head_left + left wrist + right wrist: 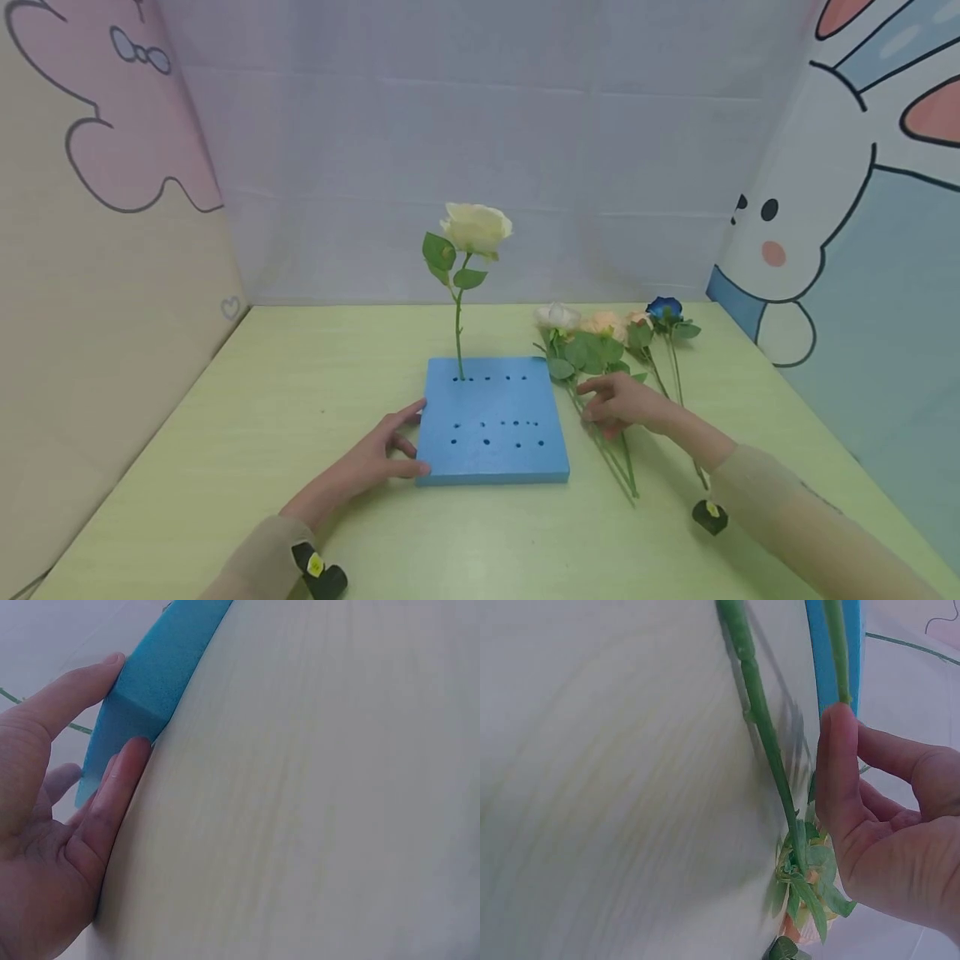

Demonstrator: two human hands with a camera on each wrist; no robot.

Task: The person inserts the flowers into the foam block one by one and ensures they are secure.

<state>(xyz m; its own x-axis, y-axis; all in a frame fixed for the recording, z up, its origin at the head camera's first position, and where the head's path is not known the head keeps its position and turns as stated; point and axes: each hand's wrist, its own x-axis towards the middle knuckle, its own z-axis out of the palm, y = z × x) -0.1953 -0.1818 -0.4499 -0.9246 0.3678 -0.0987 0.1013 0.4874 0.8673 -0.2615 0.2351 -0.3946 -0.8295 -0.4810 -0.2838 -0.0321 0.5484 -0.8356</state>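
Observation:
A blue foam board (491,408) with rows of holes lies on the table. A cream rose (476,229) with green leaves stands upright in a hole of its back row. Along the board's left edge, my left hand (375,457) rests with thumb and fingertips touching the side, also seen in the left wrist view (67,787). To the right of the board, my right hand (622,404) pinches a green rose stem (838,645). A white rose (557,317) lies beyond that hand, its stem running toward it.
Beside the white rose lie a peach rose (603,323), a second peach bloom (637,318) and a blue rose (664,308), stems toward the front. The pale yellow table (300,400) meets a plain back curtain (480,125). Printed side panels stand left and right.

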